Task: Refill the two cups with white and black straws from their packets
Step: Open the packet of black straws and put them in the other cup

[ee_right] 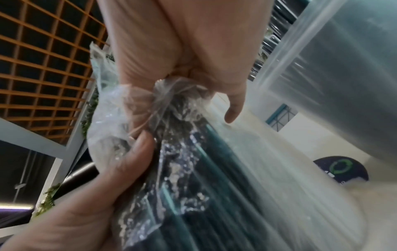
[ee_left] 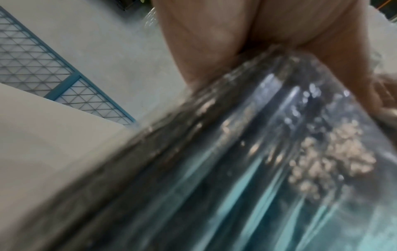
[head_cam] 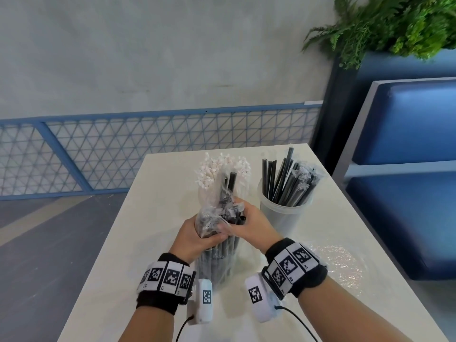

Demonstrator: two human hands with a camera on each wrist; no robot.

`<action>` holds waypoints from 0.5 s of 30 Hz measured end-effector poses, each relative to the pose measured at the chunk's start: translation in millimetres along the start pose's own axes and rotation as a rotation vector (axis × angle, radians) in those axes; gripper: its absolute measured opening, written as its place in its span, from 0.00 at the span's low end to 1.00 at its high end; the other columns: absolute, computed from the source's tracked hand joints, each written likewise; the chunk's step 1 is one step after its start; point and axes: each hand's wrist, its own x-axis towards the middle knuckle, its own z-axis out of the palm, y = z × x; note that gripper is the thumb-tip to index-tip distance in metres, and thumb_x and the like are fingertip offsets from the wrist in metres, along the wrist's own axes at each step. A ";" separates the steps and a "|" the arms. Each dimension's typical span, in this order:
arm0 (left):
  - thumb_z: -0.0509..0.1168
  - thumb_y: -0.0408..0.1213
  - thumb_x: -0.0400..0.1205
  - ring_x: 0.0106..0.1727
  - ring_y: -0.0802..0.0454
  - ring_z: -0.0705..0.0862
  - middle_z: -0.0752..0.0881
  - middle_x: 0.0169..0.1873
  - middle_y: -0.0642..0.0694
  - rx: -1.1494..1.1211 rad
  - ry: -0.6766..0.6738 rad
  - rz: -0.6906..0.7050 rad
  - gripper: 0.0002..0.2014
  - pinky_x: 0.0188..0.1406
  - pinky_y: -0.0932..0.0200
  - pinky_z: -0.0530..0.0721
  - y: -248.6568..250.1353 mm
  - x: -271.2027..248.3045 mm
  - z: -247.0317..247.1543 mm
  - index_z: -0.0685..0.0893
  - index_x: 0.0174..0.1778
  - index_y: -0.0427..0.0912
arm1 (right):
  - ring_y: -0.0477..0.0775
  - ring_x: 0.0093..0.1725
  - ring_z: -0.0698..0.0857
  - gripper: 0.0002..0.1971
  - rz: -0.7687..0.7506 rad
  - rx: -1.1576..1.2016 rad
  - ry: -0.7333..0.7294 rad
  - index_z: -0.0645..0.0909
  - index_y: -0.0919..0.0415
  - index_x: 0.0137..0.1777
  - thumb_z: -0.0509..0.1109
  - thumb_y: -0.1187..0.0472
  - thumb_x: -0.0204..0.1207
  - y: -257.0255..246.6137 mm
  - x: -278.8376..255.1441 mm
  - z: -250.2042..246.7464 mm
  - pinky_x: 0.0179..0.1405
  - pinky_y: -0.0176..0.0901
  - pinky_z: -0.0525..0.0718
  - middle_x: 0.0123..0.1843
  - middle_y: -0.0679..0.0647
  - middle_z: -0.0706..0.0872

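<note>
A clear packet of black straws (head_cam: 219,255) stands upright on the table (head_cam: 153,243) between my hands. My left hand (head_cam: 197,236) grips the packet near its top. My right hand (head_cam: 243,222) pinches the crumpled plastic and several black straws at the packet's open mouth (ee_right: 171,108). Behind the packet stand the white straws (head_cam: 222,171); their cup is hidden. To the right, a translucent cup (head_cam: 283,213) holds several black straws (head_cam: 283,178). The left wrist view is filled by the blurred packet (ee_left: 214,169).
A crumpled clear plastic wrapper (head_cam: 340,262) lies on the table right of my right wrist. A blue bench (head_cam: 407,169) stands beyond the table's right edge, a plant (head_cam: 394,23) above it. A blue mesh railing (head_cam: 148,149) runs behind the table.
</note>
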 end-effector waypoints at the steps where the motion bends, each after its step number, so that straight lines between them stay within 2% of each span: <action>1: 0.75 0.21 0.67 0.41 0.64 0.89 0.91 0.34 0.60 -0.001 -0.009 -0.008 0.17 0.41 0.72 0.83 -0.9 0.1 -0.9 0.84 0.45 0.46 | 0.42 0.57 0.85 0.24 0.001 0.050 0.002 0.79 0.57 0.63 0.79 0.60 0.67 -0.8 -1.3 0.7 0.60 0.34 0.81 0.56 0.50 0.88; 3: 0.75 0.21 0.67 0.41 0.64 0.89 0.91 0.34 0.59 -0.004 -0.015 -0.012 0.17 0.41 0.71 0.83 -1.2 0.1 -1.1 0.85 0.45 0.46 | 0.39 0.51 0.87 0.18 -0.003 0.139 0.020 0.81 0.55 0.56 0.79 0.64 0.67 -2.1 -3.4 2.5 0.55 0.32 0.83 0.50 0.48 0.89; 4: 0.75 0.21 0.67 0.41 0.63 0.89 0.91 0.34 0.59 -0.012 -0.011 -0.010 0.18 0.42 0.71 0.83 -0.6 0.0 -0.5 0.85 0.45 0.46 | 0.41 0.50 0.87 0.16 -0.009 0.175 0.045 0.81 0.55 0.54 0.78 0.65 0.67 -0.9 -3.6 3.4 0.56 0.35 0.84 0.49 0.50 0.90; 6: 0.76 0.22 0.66 0.45 0.60 0.89 0.92 0.37 0.55 -0.038 0.015 0.000 0.18 0.45 0.68 0.84 -0.1 -0.5 1.5 0.85 0.48 0.45 | 0.49 0.52 0.88 0.13 -0.021 0.223 0.104 0.83 0.58 0.53 0.76 0.68 0.69 2.7 -4.6 5.9 0.60 0.46 0.84 0.51 0.58 0.90; 8: 0.77 0.26 0.65 0.49 0.56 0.89 0.91 0.43 0.52 -0.065 0.062 0.021 0.20 0.50 0.64 0.85 0.0 -1.1 3.0 0.85 0.51 0.44 | 0.51 0.56 0.88 0.14 -0.031 0.230 0.159 0.82 0.52 0.53 0.75 0.67 0.70 5.0 -6.5 9.0 0.63 0.52 0.83 0.53 0.57 0.90; 9: 0.78 0.29 0.64 0.50 0.55 0.89 0.91 0.44 0.51 -0.078 0.087 0.030 0.21 0.51 0.63 0.85 0.0 -1.5 3.3 0.84 0.51 0.44 | 0.50 0.56 0.87 0.16 -0.041 0.224 0.183 0.81 0.49 0.54 0.74 0.68 0.71 4.4 -7.5 10.2 0.63 0.51 0.83 0.54 0.55 0.90; 12: 0.79 0.34 0.61 0.49 0.53 0.89 0.92 0.43 0.50 -0.112 0.133 0.017 0.22 0.52 0.57 0.85 -1.6 -1.6 3.2 0.85 0.51 0.44 | 0.48 0.58 0.85 0.21 -0.110 0.222 0.192 0.76 0.46 0.61 0.70 0.70 0.74 0.2 -9.8 12.6 0.63 0.43 0.82 0.58 0.54 0.87; 15: 0.82 0.34 0.59 0.48 0.51 0.90 0.92 0.42 0.49 -0.142 0.153 -0.008 0.22 0.51 0.54 0.86 -5.1 -1.7 2.8 0.86 0.49 0.45 | 0.50 0.64 0.83 0.30 -0.139 0.219 0.151 0.67 0.50 0.74 0.69 0.67 0.72 -1.1 -8.2 15.3 0.67 0.44 0.79 0.64 0.54 0.84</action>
